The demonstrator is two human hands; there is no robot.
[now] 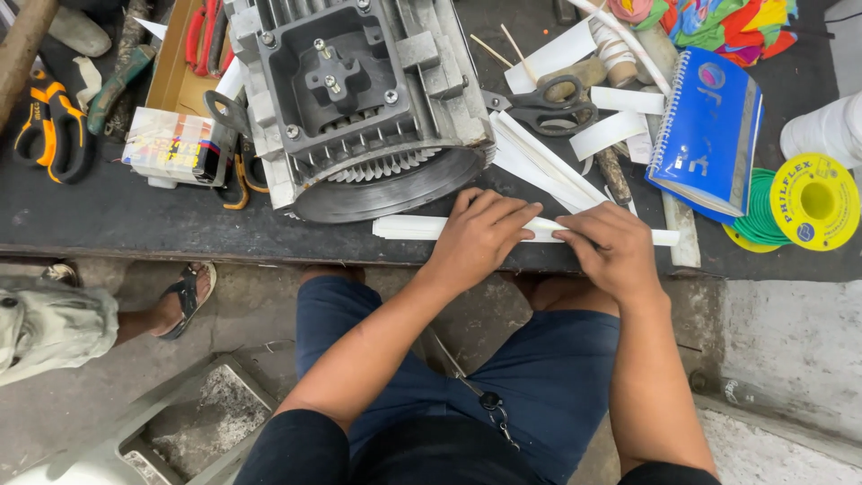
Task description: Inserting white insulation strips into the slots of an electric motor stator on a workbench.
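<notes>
A long folded strip of white paper (pixel 409 228) lies along the front edge of the dark workbench (pixel 99 216). My left hand (pixel 480 235) presses down on its middle with fingers flat. My right hand (pixel 612 250) pinches the same strip just to the right, thumb and fingers closed over it. Behind my hands stands a grey finned motor housing (pixel 359 99), its open round end facing me. More white paper strips (pixel 543 162) lie loose between the housing and my right hand.
Black scissors (pixel 548 110), a blue spiral notebook (pixel 709 130), a yellow spool of green wire (pixel 804 208), orange-handled pliers (pixel 54 121) and a small box (pixel 175 144) sit on the bench. Another person's sandalled foot (pixel 184 296) rests on the floor at left.
</notes>
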